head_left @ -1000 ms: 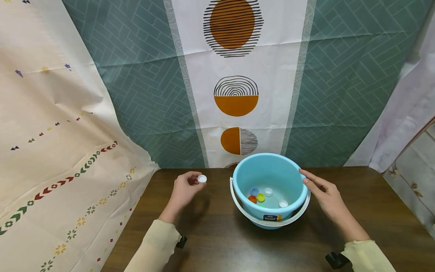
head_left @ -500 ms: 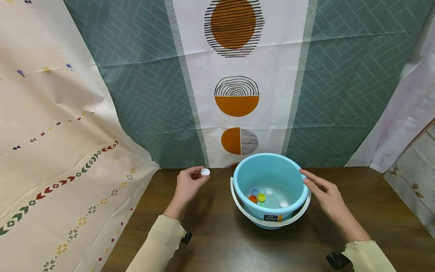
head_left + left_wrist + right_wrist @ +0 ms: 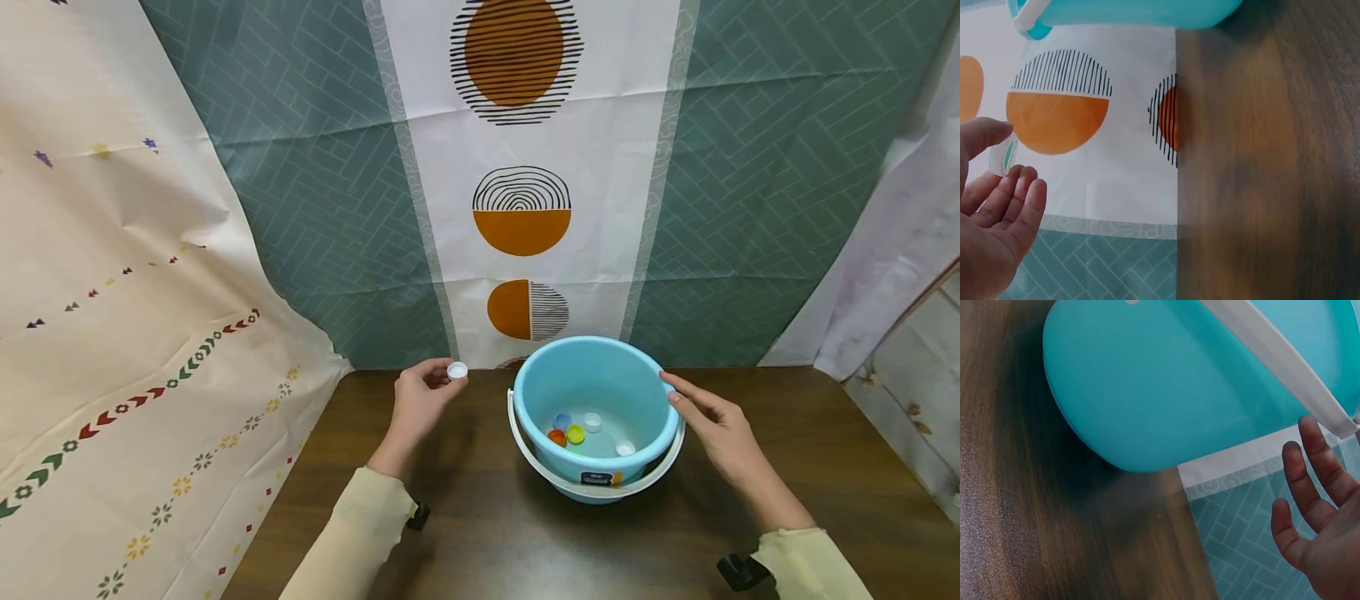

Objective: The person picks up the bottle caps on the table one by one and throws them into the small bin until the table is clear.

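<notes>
We see the left hand (image 3: 418,398) pinching a white bottle cap (image 3: 457,370) in its grip, raised just left of the blue bucket (image 3: 600,379) on the table (image 3: 480,517). The right hand (image 3: 712,429), fingers straight, touches the bucket's right rim.

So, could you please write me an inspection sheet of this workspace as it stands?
Surface: dark wooden table, bare in front of the bucket.
Job's things: light blue bucket with a white handle lying down on its rim; inside it blue, orange, yellow-green and two white caps. One more white cap held beside the bucket.
Clutter: nothing seen.
Hands: left hand pinches the white cap at its fingertips; right hand rests straight fingers against the bucket's rim.
Cables: nothing seen; a black wrist mount shows at each cuff.
Surroundings: patterned curtains behind and to the left.
</notes>
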